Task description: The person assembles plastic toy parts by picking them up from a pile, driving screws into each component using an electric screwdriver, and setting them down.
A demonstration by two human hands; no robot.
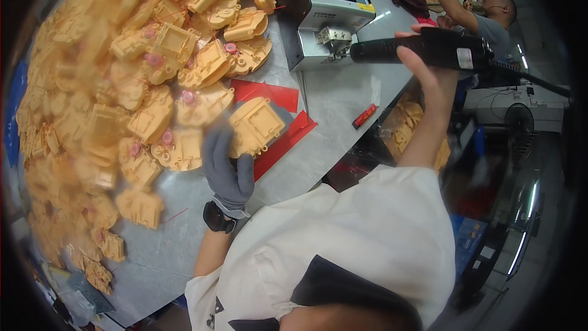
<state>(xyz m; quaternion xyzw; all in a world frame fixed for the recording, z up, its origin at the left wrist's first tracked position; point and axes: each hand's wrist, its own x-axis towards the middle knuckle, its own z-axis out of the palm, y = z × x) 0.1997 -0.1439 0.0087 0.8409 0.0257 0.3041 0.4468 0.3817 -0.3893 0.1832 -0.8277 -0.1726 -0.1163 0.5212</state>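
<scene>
Over grey table (153,263) | left hand (229,179): grip holding orange housing (256,127) | right hand (432,80): grip clasping black corded tool (392,50)

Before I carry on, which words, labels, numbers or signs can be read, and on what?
Silver bench machine: front-panel lettering, partly legible, not copied out here.
Same machine: yellow label, too small to read.
Black handheld tool: pale label, too small to read.

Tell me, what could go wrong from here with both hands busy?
The black handheld tool in the right hand points at the metal machine, so it might knock it. The yellow part could slip from the gloved left hand, which seems to hold it by an edge. The heaped yellow parts look loosely piled and might slide.
</scene>
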